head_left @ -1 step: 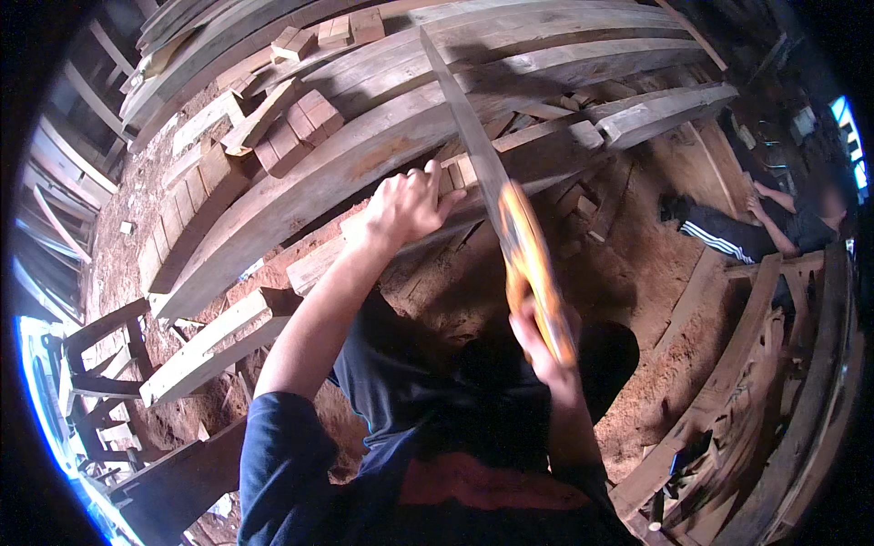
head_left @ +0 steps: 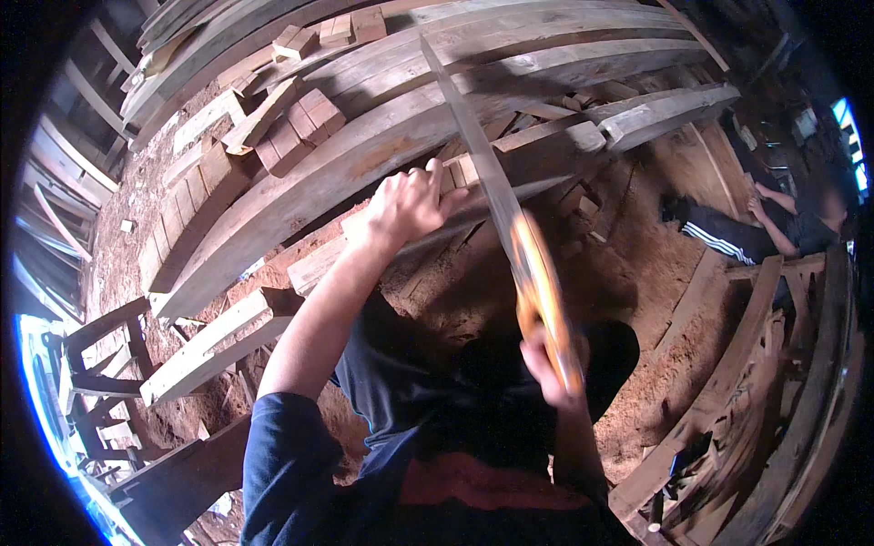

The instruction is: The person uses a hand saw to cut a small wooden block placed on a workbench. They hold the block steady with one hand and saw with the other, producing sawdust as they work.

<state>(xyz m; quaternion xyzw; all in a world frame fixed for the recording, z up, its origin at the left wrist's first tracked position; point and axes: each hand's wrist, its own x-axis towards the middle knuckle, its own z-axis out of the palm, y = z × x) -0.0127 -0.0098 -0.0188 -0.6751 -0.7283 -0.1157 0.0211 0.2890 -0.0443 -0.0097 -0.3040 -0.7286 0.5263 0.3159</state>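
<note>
My right hand (head_left: 550,371) is closed round the yellow handle of a handsaw (head_left: 541,287), blurred by motion. Its long metal blade (head_left: 473,136) points away from me and crosses a wooden beam (head_left: 551,150). My left hand (head_left: 405,211) presses down on the same beam just left of the blade, its fingers curled over the wood and the thumb toward the saw. How deep the blade sits in the wood is hard to see.
Beyond the beam lie long thick timbers (head_left: 391,146) with short blocks (head_left: 314,118) on them. A squared timber (head_left: 218,346) is at left, stacked boards (head_left: 756,364) at right. Reddish sawdust (head_left: 674,409) covers the ground. Another person (head_left: 783,223) sits at far right.
The handsaw and my right hand have moved slightly back toward me and to the right. My left hand stays on the beam.
</note>
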